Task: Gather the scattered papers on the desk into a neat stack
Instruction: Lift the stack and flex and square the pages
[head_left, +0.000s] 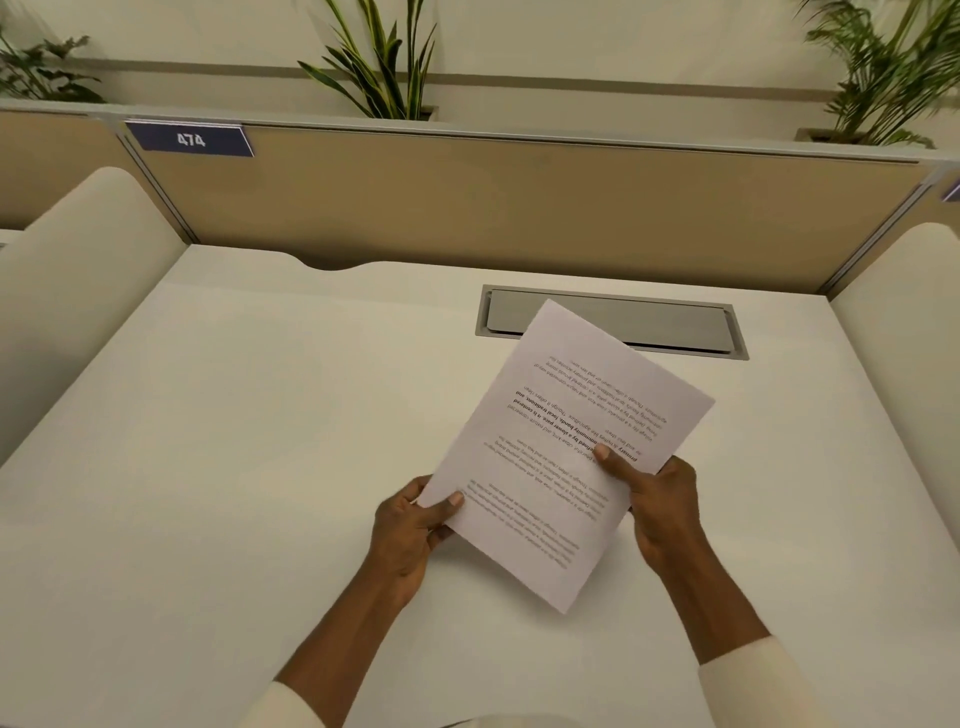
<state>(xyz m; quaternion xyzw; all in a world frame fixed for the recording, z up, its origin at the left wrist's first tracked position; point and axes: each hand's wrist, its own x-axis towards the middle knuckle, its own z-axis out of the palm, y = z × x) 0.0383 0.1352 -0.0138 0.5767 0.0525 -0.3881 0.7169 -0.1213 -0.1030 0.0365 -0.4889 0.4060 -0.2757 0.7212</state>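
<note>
Both of my hands hold a bundle of white printed papers (561, 415) above the white desk (234, 415), right of its middle. The sheets are turned at an angle, with the text upside down to me. My left hand (410, 525) pinches the lower left edge, thumb on top. My right hand (660, 499) grips the right edge, thumb pressed on the printed face. The far corner of the papers overlaps the view of the grey cable hatch (675, 322). How many sheets are in the bundle cannot be told.
A tan partition (519, 208) with a blue sign reading 474 (189, 139) closes the back of the desk. Cream side dividers stand at the left (78, 260) and right (909, 322). Potted plants (384, 62) sit behind the partition.
</note>
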